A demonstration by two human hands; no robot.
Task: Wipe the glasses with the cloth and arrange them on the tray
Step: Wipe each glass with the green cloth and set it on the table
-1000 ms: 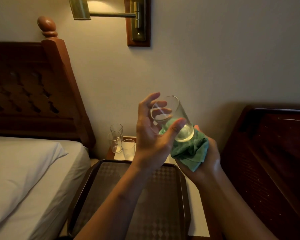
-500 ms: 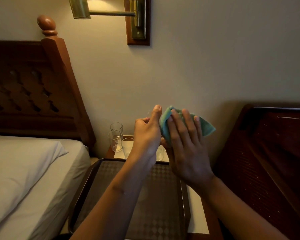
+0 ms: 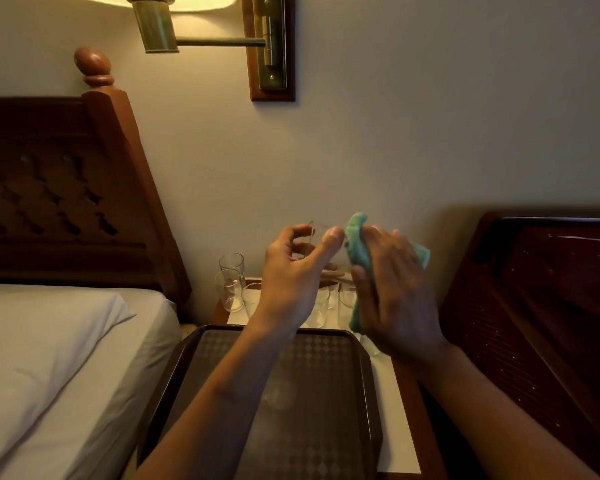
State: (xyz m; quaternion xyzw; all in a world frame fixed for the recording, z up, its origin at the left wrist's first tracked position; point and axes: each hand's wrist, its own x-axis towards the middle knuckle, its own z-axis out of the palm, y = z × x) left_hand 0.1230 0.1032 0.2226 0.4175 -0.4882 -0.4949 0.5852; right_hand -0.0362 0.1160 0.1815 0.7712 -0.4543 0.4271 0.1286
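Observation:
My left hand (image 3: 291, 271) grips a clear drinking glass (image 3: 314, 233) by its rim end, held sideways in the air above the nightstand. My right hand (image 3: 392, 289) presses a green cloth (image 3: 357, 251) flat against the glass's other end; most of the glass is hidden between hand and cloth. Below my forearms lies a dark brown tray (image 3: 194, 362) with a diamond pattern, with nothing standing on the part I can see. Several more clear glasses (image 3: 231, 285) stand on the nightstand behind the tray, some hidden by my hands.
A bed with white sheet and pillow (image 3: 49, 341) and a carved wooden headboard (image 3: 66, 202) is at the left. Another dark headboard (image 3: 541, 306) stands at the right. A brass wall lamp (image 3: 201, 29) hangs above. The nightstand's white top (image 3: 392, 393) shows right of the tray.
The glass went from tilted upward with the cloth cupped under its base to lying sideways. My right hand turned over and now covers the cloth against the glass's end.

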